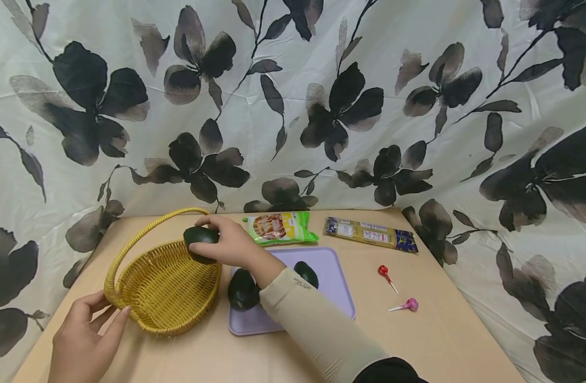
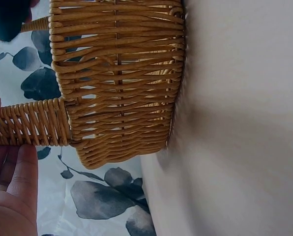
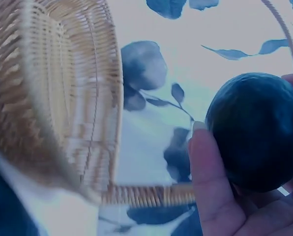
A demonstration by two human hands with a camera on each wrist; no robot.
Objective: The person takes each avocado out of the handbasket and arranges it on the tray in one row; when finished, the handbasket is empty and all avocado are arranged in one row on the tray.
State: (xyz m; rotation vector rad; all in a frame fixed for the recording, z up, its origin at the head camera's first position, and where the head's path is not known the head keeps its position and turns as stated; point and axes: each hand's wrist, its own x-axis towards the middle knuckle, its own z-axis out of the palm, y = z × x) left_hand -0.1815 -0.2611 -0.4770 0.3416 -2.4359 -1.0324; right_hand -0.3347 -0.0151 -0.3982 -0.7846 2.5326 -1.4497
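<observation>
My right hand [image 1: 230,242] holds a dark green avocado [image 1: 200,244] over the right side of the yellow wicker basket [image 1: 165,287]. In the right wrist view, the fingers and thumb wrap round the avocado [image 3: 257,132], above the basket's rim. At the basket's near left side, my left hand [image 1: 89,335] grips the base of the arched handle [image 1: 112,282]; the left wrist view shows fingers on both sides of the woven handle [image 2: 33,123]. The visible inside of the basket is bare. Two more avocados, one large [image 1: 243,290] and one partly behind my sleeve [image 1: 306,274], lie on the purple tray [image 1: 338,298].
Behind the tray lies a green and white food packet [image 1: 275,227]. A long packet of pasta [image 1: 369,234] is to its right. Two lollipops, one red [image 1: 383,271] and one pink [image 1: 411,304], lie right of the tray. A floral cloth [image 1: 340,117] hangs behind the table.
</observation>
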